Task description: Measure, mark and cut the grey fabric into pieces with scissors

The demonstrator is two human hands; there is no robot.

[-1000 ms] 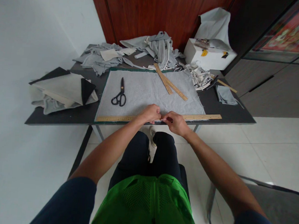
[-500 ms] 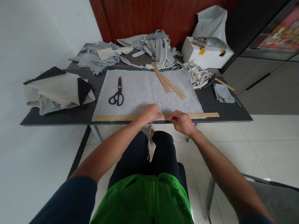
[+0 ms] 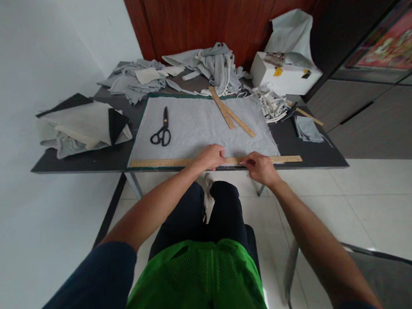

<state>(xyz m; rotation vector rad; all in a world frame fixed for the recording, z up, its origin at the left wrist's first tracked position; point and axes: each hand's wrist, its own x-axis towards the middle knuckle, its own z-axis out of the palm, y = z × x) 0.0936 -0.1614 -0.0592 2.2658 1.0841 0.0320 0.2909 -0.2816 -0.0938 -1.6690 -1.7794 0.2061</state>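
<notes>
Grey fabric [image 3: 194, 125] lies spread flat on a green mat whose edges show around it. Along its near edge runs a long wooden ruler [image 3: 166, 163]. My left hand [image 3: 211, 156] presses on the ruler near its middle, fingers curled over it. Farther right, my right hand [image 3: 261, 168] is closed in a pinch at the ruler's near edge. A small pale tip shows at its fingers; I cannot make out what it is. Black-handled scissors [image 3: 163, 131] rest on the fabric to the left. Two more wooden rulers [image 3: 240, 121] lie crossed toward the back right.
The dark table [image 3: 320, 156] carries a folded fabric bundle [image 3: 83, 126] at left. Heaps of grey scraps [image 3: 135, 82] and a white box [image 3: 280, 74] line the back. Small folded cloths [image 3: 308, 129] lie at right. A chair [image 3: 377, 282] stands to my right.
My right hand has slid a little to the right along the ruler's edge. My left hand has also shifted slightly right on the ruler.
</notes>
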